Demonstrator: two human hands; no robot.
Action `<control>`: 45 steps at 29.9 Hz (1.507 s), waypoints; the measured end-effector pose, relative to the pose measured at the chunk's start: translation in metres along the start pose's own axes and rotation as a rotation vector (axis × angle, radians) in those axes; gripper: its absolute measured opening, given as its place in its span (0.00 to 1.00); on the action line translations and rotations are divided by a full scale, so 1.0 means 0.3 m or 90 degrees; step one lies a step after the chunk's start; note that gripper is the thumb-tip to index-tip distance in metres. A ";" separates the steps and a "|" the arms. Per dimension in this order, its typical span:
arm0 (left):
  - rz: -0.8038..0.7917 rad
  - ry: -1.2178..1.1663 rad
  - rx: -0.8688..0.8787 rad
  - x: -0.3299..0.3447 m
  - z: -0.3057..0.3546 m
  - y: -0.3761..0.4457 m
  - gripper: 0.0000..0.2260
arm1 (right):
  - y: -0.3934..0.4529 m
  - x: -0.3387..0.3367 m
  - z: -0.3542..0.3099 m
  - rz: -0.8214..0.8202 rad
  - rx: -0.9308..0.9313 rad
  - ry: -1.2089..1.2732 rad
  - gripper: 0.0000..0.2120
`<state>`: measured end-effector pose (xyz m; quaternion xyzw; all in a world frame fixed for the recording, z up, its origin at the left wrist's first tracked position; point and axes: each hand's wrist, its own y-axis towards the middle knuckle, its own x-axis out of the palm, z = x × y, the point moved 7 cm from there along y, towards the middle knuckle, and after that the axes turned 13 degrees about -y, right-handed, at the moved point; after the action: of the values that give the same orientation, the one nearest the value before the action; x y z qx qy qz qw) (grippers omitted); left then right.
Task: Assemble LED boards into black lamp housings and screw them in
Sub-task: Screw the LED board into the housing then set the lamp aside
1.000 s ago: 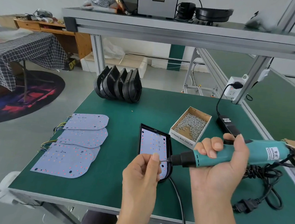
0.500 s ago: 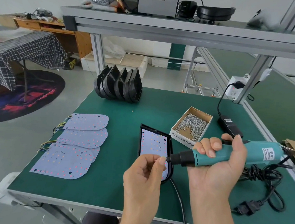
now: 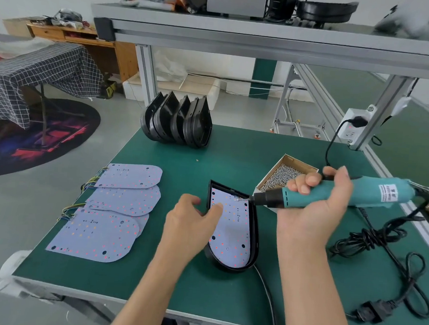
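Right hand (image 3: 315, 203): wrapped around the teal screwdriver (image 3: 334, 194), its tip over the top of the board, a screw at the bit.
Left hand (image 3: 190, 224): fingers loosely curled, thumb on the housing's left rim, steadying it.
Housing (image 3: 255, 232): black, on the green table (image 3: 223, 296), LED board (image 3: 231, 230) inside.
Spare boards (image 3: 112, 213): stacked at left.
Empty housings (image 3: 178, 121): standing at the far edge.
Screw box (image 3: 284, 175): just beside the housing.
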<state>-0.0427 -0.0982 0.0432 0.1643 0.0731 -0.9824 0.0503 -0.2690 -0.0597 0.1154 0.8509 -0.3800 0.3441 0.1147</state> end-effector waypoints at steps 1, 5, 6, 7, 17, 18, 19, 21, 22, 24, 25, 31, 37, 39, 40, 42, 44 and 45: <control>-0.032 0.019 -0.019 0.027 -0.003 0.024 0.16 | 0.009 0.003 0.017 -0.013 0.006 -0.003 0.12; -0.071 0.026 -0.046 0.082 -0.025 0.082 0.13 | 0.041 0.032 0.083 -0.039 0.009 0.016 0.10; -0.071 0.004 -0.052 0.086 -0.034 0.088 0.13 | 0.046 0.042 0.092 -0.052 0.001 0.014 0.10; -0.070 -0.017 -0.056 0.087 -0.042 0.091 0.12 | 0.045 0.049 0.101 -0.058 -0.005 0.006 0.09; -0.021 -0.047 0.059 0.044 -0.006 0.018 0.16 | 0.017 0.090 0.131 -0.108 -0.056 -0.033 0.07; -0.021 -0.057 0.060 0.044 -0.004 0.012 0.16 | 0.011 0.095 0.126 -0.113 -0.062 -0.037 0.07; -0.022 -0.067 0.059 0.044 -0.002 0.007 0.16 | 0.006 0.100 0.120 -0.117 -0.066 -0.041 0.07; -0.030 -0.078 0.059 0.049 0.001 0.000 0.15 | -0.001 0.108 0.111 -0.125 -0.074 -0.041 0.08; -0.035 -0.080 0.061 0.051 0.005 -0.004 0.14 | -0.004 0.111 0.106 -0.127 -0.078 -0.041 0.08; -0.041 -0.083 0.065 0.053 0.011 -0.009 0.14 | -0.008 0.114 0.100 -0.127 -0.078 -0.044 0.08; -0.041 -0.084 0.068 0.053 0.014 -0.011 0.14 | -0.011 0.115 0.099 -0.128 -0.076 -0.046 0.08; -0.033 -0.070 0.094 0.046 0.029 -0.020 0.15 | -0.019 0.114 0.098 -0.125 -0.079 -0.047 0.09; -0.031 -0.059 0.102 0.046 0.032 -0.024 0.13 | -0.025 0.119 0.090 -0.141 -0.098 -0.052 0.15; -0.030 -0.052 0.103 0.047 0.032 -0.024 0.14 | -0.028 0.120 0.089 -0.141 -0.101 -0.054 0.17; -0.028 -0.047 0.104 0.048 0.032 -0.025 0.14 | -0.029 0.121 0.089 -0.141 -0.103 -0.055 0.18; -0.024 -0.039 0.103 0.047 0.031 -0.026 0.14 | -0.032 0.123 0.088 -0.142 -0.110 -0.062 0.18; -0.019 -0.031 0.105 0.048 0.031 -0.029 0.15 | -0.039 0.127 0.086 -0.147 -0.123 -0.069 0.17; -0.017 -0.029 0.104 0.049 0.029 -0.031 0.15 | -0.043 0.129 0.084 -0.151 -0.131 -0.073 0.16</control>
<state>-0.0604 -0.0916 0.0478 0.1445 -0.0066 -0.9891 0.0255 -0.2287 -0.0845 0.1238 0.8917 -0.3164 0.2382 0.2191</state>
